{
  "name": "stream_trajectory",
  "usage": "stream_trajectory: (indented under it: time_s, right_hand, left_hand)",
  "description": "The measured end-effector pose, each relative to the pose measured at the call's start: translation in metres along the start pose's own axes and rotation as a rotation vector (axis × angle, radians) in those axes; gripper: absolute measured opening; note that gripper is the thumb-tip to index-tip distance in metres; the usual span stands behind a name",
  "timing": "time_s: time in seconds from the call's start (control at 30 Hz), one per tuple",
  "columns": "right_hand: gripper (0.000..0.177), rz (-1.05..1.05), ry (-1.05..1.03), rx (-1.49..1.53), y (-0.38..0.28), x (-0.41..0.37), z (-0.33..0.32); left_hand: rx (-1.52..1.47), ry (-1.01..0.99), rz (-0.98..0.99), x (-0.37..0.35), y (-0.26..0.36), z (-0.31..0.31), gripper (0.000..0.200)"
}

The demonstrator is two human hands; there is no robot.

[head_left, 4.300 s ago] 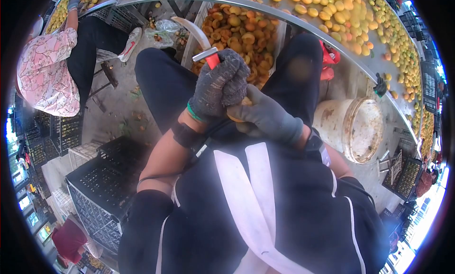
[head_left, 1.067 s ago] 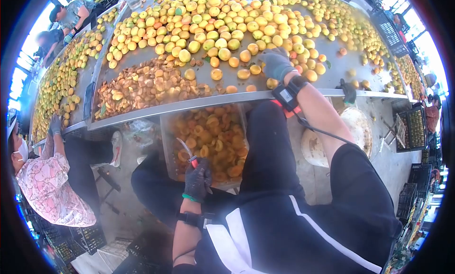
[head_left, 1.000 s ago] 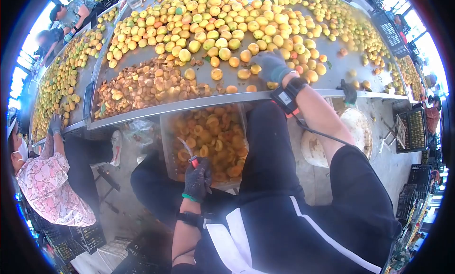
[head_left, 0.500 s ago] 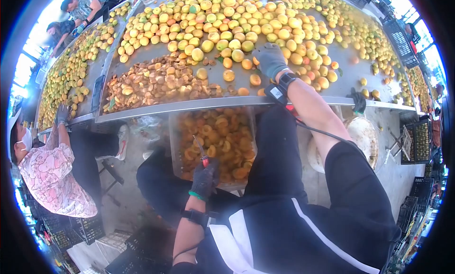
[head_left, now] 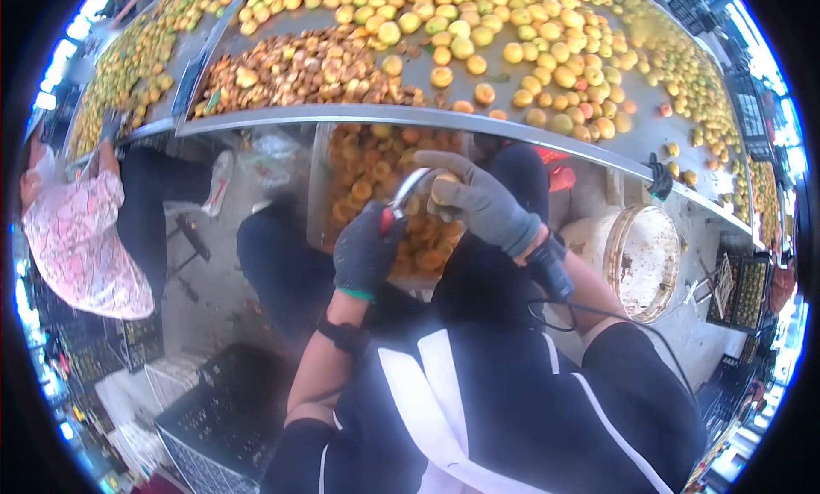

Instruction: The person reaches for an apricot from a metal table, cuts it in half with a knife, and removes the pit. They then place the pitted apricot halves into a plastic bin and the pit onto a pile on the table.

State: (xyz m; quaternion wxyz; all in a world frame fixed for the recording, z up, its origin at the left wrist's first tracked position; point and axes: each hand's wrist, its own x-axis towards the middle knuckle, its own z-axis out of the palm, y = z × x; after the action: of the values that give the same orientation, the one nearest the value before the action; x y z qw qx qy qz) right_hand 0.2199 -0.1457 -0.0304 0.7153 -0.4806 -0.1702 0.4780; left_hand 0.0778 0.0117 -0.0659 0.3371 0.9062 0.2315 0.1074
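My left hand (head_left: 366, 250), in a dark glove with a green cuff, is closed round the red handle of a knife (head_left: 412, 185) with a curved metal blade. In my right hand (head_left: 489, 205), gloved in grey, an apricot (head_left: 445, 188) is gripped between thumb and fingers, close beside the blade. Both hands are over a crate (head_left: 319, 191) of apricot halves (head_left: 359, 165) standing between my legs. Whole apricots (head_left: 461, 28) are spread across the metal table (head_left: 367, 114) beyond, with a heap of brownish apricot pieces (head_left: 299, 71) near its front edge.
A stained white bucket (head_left: 645, 259) stands on the floor at my right, below a dark glove (head_left: 659, 179) hanging at the table edge. To the left sits a person (head_left: 90, 238) in a pink patterned top. A black crate (head_left: 231, 417) is at lower left.
My right hand has come back from the apricots on the table to my left hand, now holding an apricot. The knife has been raised beside it. The view has tilted down.
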Motion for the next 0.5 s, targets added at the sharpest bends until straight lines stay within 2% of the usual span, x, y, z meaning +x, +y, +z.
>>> stream_trajectory:
  time_s: [0.07, 0.1, 0.17, 0.2, 0.27, 0.3, 0.4, 0.5]
  right_hand:
    - [0.031, -0.012, -0.022, -0.057, 0.019, -0.003, 0.013]
    - [0.028, 0.013, 0.055, -0.043, 0.023, -0.004, 0.018]
    - [0.024, 0.014, 0.139, 0.026, 0.028, -0.005, 0.023]
    - [0.024, 0.018, 0.136, 0.027, 0.03, -0.006, 0.023]
    - [0.025, 0.055, 0.196, 0.165, 0.033, -0.01, 0.022]
    - [0.028, 0.089, 0.201, 0.236, 0.032, -0.013, 0.025]
    - [0.03, 0.069, 0.139, 0.232, 0.034, -0.017, 0.032]
    - [0.034, 0.044, 0.221, 0.108, 0.031, -0.022, 0.046]
  left_hand:
    - [0.091, -0.091, 0.089, -0.007, 0.017, -0.012, 0.029]
    - [0.097, -0.09, 0.069, -0.009, 0.014, -0.014, 0.029]
    - [-0.045, -0.139, 0.275, -0.014, 0.01, -0.018, 0.031]
    - [-0.044, -0.139, 0.271, -0.015, 0.019, -0.031, 0.031]
    - [-0.98, -0.754, -0.474, -0.016, 0.036, -0.06, 0.036]
    - [-1.21, -0.818, -0.511, -0.019, 0.029, -0.063, 0.039]
    - [-1.383, -0.766, -0.499, -0.028, 0.016, -0.051, 0.038]
    - [-1.332, -0.752, -0.483, -0.037, 0.016, -0.05, 0.038]
